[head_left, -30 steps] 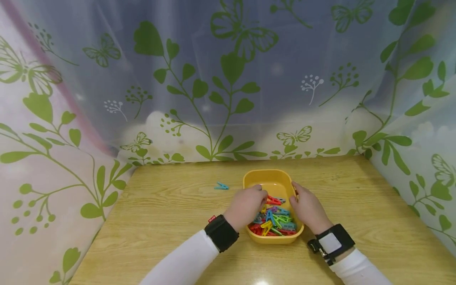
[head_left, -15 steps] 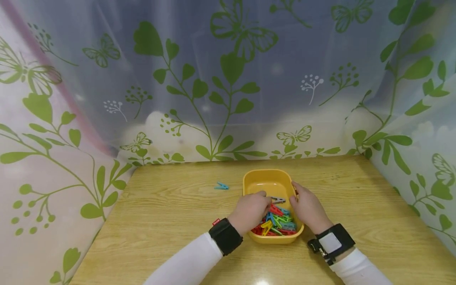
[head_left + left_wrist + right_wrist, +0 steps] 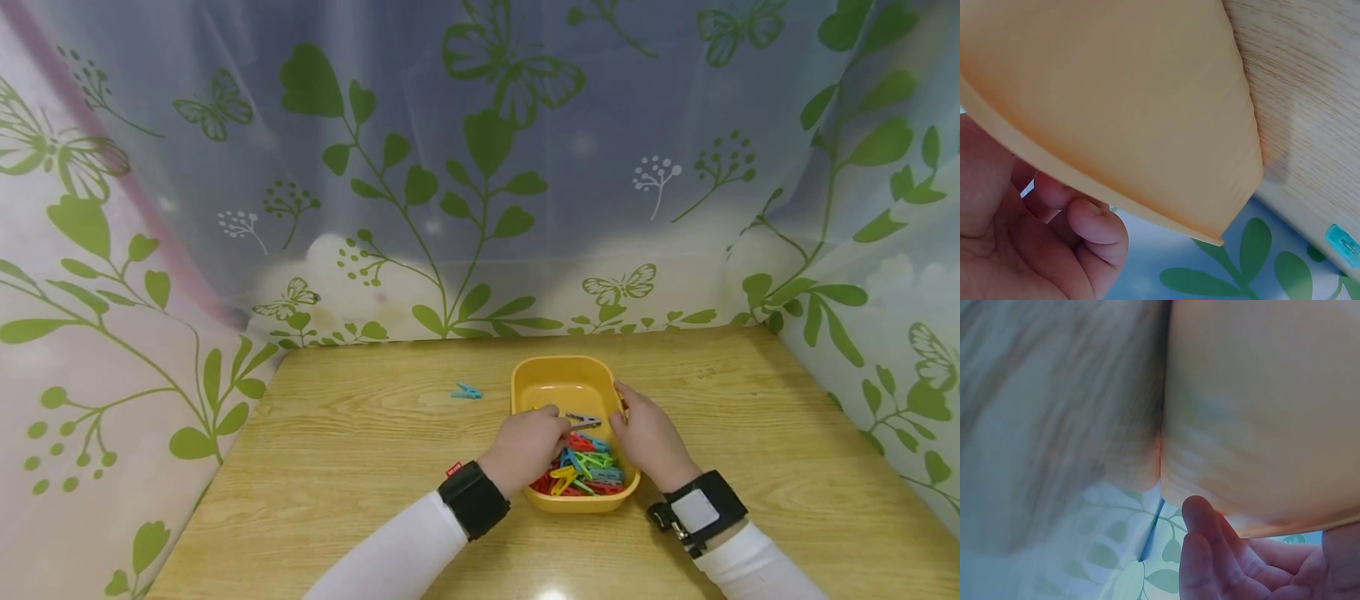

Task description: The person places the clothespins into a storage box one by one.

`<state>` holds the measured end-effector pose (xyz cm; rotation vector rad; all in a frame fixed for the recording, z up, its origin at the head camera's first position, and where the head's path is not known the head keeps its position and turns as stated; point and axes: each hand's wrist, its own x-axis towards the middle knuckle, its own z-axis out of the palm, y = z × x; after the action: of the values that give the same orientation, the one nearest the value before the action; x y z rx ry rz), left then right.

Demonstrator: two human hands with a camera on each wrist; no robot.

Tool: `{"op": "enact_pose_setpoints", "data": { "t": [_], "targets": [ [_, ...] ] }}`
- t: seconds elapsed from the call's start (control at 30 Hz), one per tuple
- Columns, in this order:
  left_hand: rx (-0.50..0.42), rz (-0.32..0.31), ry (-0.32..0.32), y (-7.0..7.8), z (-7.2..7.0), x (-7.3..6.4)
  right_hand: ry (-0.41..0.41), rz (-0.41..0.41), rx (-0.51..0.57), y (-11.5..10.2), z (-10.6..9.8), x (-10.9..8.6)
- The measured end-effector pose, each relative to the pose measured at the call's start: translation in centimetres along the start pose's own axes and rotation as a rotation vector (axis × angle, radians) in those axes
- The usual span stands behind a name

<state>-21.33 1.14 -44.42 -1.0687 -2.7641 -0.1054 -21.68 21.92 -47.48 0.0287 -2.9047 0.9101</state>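
A yellow plastic tub (image 3: 564, 385) stands on the table, with several coloured clothespins (image 3: 592, 460) heaped in its near half. My left hand (image 3: 525, 446) reaches over the tub's left rim. Its fingertips pinch at the end of a grey clothespin (image 3: 587, 422) above the heap, though the grip itself is mostly hidden. In the left wrist view, curled fingers (image 3: 1099, 222) show beyond the tub's wall (image 3: 1135, 112). My right hand (image 3: 651, 437) holds the right rim, thumb inside and fingers along the outer wall (image 3: 1260, 437).
A single light-blue clothespin (image 3: 467, 391) lies on the wooden table (image 3: 360, 450), left of the tub. Behind the table and at both sides hangs a curtain (image 3: 375, 275) with leaves and butterflies.
My left hand has moved slightly right and nearer me, and a red clothespin beside it now lies lower on the heap. The grey clothespin has shifted slightly. My right hand has stayed put.
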Motion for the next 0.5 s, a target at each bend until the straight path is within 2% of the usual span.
{"op": "enact_pose_setpoints", "data": {
  "t": [0.3, 0.5],
  "targets": [
    [-0.054, -0.012, 0.021, -0.9, -0.4, -0.3, -0.004, 0.005, 0.01, 0.0, 0.0, 0.0],
    [-0.087, -0.093, 0.059, -2.7, -0.9, -0.4, -0.004, 0.006, -0.003, 0.0, 0.1, -0.1]
  ]
}}
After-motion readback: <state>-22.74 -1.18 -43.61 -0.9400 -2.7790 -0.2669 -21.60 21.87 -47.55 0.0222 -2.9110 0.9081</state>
